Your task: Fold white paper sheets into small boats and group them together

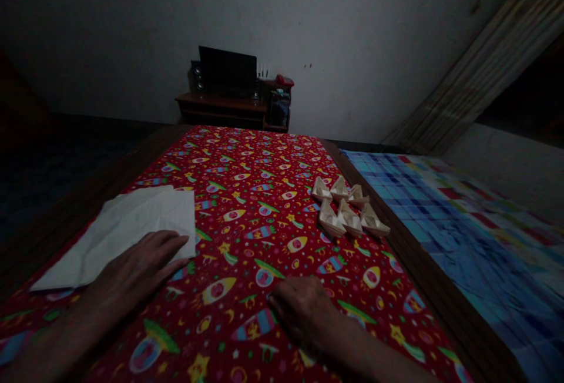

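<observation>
My left hand [147, 256] lies on the lower right part of a fanned stack of white paper sheets [136, 212], its fingers stretched out and the thumb slightly apart. Near the middle of the front, my right hand [304, 309] rests on the red patterned cloth [259, 259] in a loose fist. Its fingers curl under, and nothing shows in them. Farther up on the right, several folded paper boats [350, 215] stand close together in two rows, apart from both hands.
The cloth covers a table with dark wooden edges [396, 248]. To the right lies a blue plaid bedspread [423, 218]. Beyond the far end stand a wooden desk [220, 104] with a black screen [228, 70], a speaker [198, 76] and a red telephone [284, 80].
</observation>
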The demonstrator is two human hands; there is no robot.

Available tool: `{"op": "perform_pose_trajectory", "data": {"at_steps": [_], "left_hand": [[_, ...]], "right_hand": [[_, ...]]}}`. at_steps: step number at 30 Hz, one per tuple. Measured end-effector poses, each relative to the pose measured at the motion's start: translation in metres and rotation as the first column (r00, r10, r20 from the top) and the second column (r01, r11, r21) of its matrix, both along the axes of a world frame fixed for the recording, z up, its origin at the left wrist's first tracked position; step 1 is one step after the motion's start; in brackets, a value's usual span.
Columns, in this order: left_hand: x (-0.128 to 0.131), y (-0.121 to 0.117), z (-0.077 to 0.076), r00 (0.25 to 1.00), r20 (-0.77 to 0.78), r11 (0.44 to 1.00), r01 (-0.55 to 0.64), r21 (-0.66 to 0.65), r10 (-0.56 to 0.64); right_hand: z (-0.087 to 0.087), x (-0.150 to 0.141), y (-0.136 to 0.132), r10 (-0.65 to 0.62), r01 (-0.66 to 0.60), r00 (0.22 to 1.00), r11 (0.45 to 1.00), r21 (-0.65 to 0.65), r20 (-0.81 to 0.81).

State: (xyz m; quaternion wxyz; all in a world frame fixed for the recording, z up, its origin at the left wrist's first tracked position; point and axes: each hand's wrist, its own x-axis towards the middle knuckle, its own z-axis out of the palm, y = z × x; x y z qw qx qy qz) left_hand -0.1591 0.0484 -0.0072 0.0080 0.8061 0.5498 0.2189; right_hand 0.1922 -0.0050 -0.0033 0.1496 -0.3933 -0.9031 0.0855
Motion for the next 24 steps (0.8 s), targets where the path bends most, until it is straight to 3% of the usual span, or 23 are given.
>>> {"op": "perform_pose_trajectory", "data": {"at_steps": [4, 9, 14, 18, 24], "left_hand": [[-0.006, 0.009, 0.007, 0.998, 0.051, 0.987, -0.012, -0.158, 0.020], [-0.008, 0.022, 0.011, 0.997, 0.071, 0.965, 0.008, -0.261, 0.011], [0.009, 0.015, 0.012, 0.995, -0.064, 0.983, -0.090, -0.157, 0.081], [0.017, 0.007, 0.010, 0.985, -0.148, 0.995, -0.095, -0.043, 0.088], [0.018, 0.002, 0.016, 0.979, -0.200, 0.997, -0.042, -0.062, 0.029]], "right_hand": [[0.003, -0.001, 0.000, 0.001, -0.001, 1.000, 1.000, -0.017, -0.009], [-0.001, 0.000, 0.001, 0.004, -0.005, 0.999, 1.000, -0.024, -0.039], [-0.007, 0.001, 0.001, 0.007, -0.006, 0.997, 1.000, 0.003, -0.073], [-0.007, 0.000, 0.001, -0.003, 0.004, 0.998, 1.000, 0.010, -0.056], [-0.006, -0.001, 0.002, 0.014, -0.013, 0.998, 1.000, 0.017, -0.063]]}}
